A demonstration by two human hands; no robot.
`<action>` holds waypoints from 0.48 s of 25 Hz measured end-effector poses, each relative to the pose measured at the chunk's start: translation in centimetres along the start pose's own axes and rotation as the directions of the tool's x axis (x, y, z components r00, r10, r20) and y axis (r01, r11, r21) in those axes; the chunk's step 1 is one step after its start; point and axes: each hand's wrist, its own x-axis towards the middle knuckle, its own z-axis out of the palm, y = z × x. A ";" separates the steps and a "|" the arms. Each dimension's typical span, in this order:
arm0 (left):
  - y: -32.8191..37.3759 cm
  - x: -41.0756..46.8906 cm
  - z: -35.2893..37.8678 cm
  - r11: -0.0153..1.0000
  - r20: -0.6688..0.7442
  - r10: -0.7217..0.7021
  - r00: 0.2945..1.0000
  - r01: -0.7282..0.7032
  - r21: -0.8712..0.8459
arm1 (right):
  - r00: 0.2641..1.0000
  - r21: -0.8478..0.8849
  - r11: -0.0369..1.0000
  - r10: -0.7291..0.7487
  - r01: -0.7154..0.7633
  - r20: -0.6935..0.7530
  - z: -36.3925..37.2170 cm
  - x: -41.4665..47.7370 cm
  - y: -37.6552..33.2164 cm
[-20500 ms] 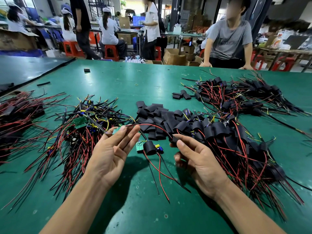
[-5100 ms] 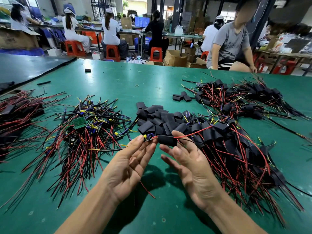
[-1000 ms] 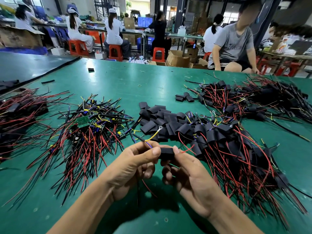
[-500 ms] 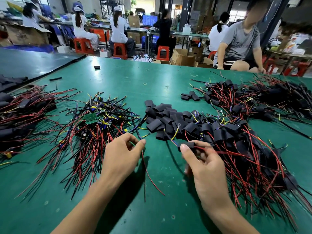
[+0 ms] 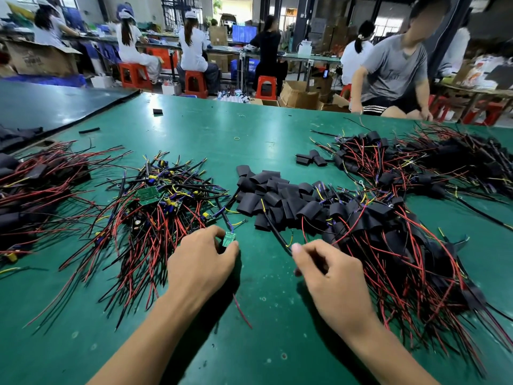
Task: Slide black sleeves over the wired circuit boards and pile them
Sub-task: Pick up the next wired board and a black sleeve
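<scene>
Five heaps lie straight on the green desk (image 5: pixel 194 129), none of them in a tray or bin. At the left edge sits a tangle of sleeved boards (image 5: pixel 41 184), and next to it the pile of bare wired circuit boards (image 5: pixel 163 201). At that pile's near fringe my left hand (image 5: pixel 202 262) pinches one small green circuit board (image 5: pixel 229 240) between thumb and fingertips; a red wire trails from under the palm toward the near edge. I judge this the pick-up of a fresh board, with its sleeve not yet on.

Mid-desk lie the loose black sleeves (image 5: pixel 277 195). My right hand (image 5: pixel 330 276) is curled and blurred, thumb at a black wire (image 5: pixel 277 232); whether it grips anything I cannot tell. To its right spreads the finished pile (image 5: pixel 402 245), with another heap (image 5: pixel 416 162) toward the far right corner.

Next move, as I read it: the right hand takes one sleeve while the left bunches the wires to thread through. Cardboard boxes (image 5: pixel 299 95) stand beyond the far edge, contents hidden.
</scene>
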 end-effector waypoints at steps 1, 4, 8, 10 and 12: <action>0.0 0.0 -0.2 0.993 -0.013 -0.030 0.999 0.028 -0.116 | 0.983 -0.175 0.968 -0.182 0.179 -0.002 0.1 -0.1 0.1; 0.1 0.2 -0.6 0.883 0.025 -0.120 0.992 0.118 -0.454 | 0.942 -0.576 0.749 -0.308 0.327 0.134 -0.2 0.2 0.4; 1.1 0.1 -1.3 0.521 0.205 -0.155 0.966 0.256 -0.814 | 0.965 -0.703 0.661 -0.203 0.261 0.168 -0.5 -0.2 -0.5; 1.5 0.1 -1.9 0.355 0.296 -0.122 0.947 0.320 -0.878 | 0.973 -0.706 0.670 -0.156 0.229 0.168 -0.6 -0.5 -1.2; 1.7 0.1 -2.3 0.256 0.370 -0.052 0.928 0.370 -0.893 | 0.990 -0.693 0.709 -0.062 0.135 0.130 -0.6 -0.5 -1.5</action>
